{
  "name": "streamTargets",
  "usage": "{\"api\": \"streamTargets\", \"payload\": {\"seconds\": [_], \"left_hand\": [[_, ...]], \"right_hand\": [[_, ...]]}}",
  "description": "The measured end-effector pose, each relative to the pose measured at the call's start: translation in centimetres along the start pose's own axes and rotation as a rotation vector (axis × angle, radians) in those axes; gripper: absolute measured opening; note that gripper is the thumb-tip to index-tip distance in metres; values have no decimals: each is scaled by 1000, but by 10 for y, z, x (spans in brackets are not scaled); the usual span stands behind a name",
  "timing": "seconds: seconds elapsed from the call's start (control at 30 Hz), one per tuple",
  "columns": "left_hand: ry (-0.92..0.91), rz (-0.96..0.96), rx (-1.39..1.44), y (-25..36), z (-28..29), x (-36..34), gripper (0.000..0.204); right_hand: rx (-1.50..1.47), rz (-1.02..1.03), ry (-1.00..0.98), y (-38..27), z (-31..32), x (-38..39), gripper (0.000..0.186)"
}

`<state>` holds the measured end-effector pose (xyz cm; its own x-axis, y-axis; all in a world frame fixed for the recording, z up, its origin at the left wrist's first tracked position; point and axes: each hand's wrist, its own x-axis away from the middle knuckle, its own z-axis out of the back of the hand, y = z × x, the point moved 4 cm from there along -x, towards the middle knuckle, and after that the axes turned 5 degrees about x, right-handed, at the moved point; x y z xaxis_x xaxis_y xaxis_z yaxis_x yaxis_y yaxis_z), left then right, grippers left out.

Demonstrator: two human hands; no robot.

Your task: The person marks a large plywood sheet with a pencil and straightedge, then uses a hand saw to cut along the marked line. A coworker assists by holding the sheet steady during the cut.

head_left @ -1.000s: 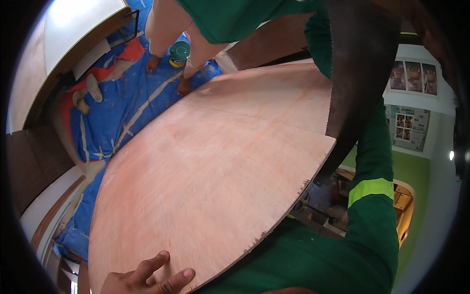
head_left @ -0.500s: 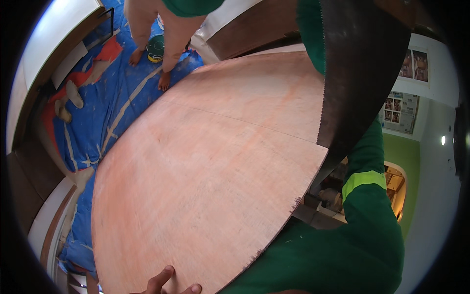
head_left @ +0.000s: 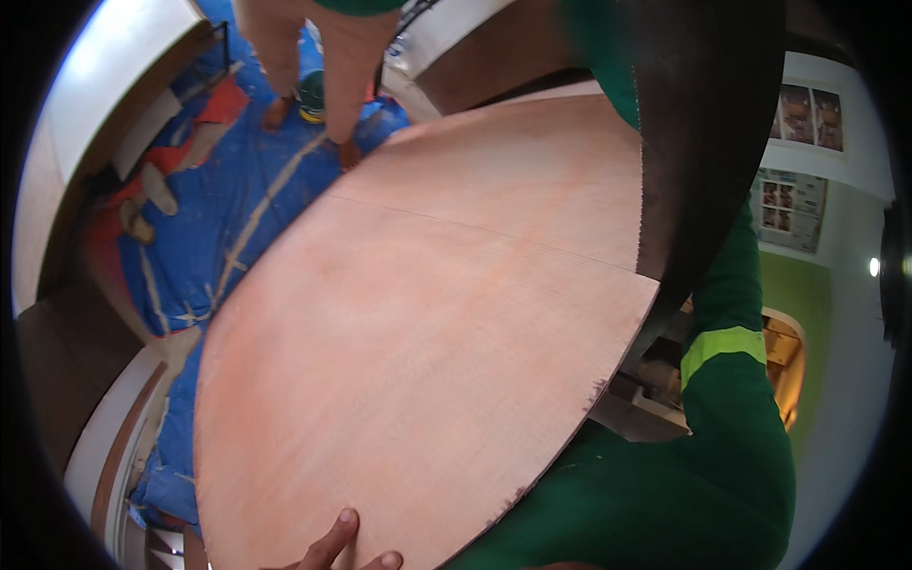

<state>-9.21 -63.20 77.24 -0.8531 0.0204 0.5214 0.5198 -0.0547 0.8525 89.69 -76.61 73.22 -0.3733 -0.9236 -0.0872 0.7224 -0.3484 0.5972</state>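
Floor, left of the plywood board (head_left: 427, 351): blue sheeting (head_left: 195, 271) with pale strips, two shoes (head_left: 159, 190) lying on it. Walls, right of the board: white above, green (head_left: 793, 294) below, photo prints (head_left: 812, 119) on the white. Beyond the board's far edge: another person (head_left: 347, 66), pale trousers, barefoot, a green tub (head_left: 311, 95) between the legs. The board itself fills the centre of my feed, lower right edge splintered, a thin dark line (head_left: 494, 231) across it. At its right edge: dark saw (head_left: 708, 142), teeth facing left, beside the line's end. At its near end: left hand (head_left: 328, 551), fingers parted and resting on the wood, partly cut off. Right of it: green right sleeve (head_left: 736, 408), yellow-banded; the right hand is out of my sight, its grip I cannot tell.
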Motion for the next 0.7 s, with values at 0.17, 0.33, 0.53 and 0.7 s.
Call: {"api": "streamTargets", "payload": {"seconds": [0.17,0.33,0.53,0.7], "left_hand": [[84,21,-161,17,7,8,73],[182,-38,-265,33,6,12,66],[238,-137,-333,38,0,19,58],[225,-156,-212,33,-7,16,61]], "right_hand": [[343,56,-12,-36,9,-5,11],[466,-105,-135,-73,29,1,8],[304,-322,-138,-88,27,-12,12],[-531,-807,-55,-83,26,-3,35]]}}
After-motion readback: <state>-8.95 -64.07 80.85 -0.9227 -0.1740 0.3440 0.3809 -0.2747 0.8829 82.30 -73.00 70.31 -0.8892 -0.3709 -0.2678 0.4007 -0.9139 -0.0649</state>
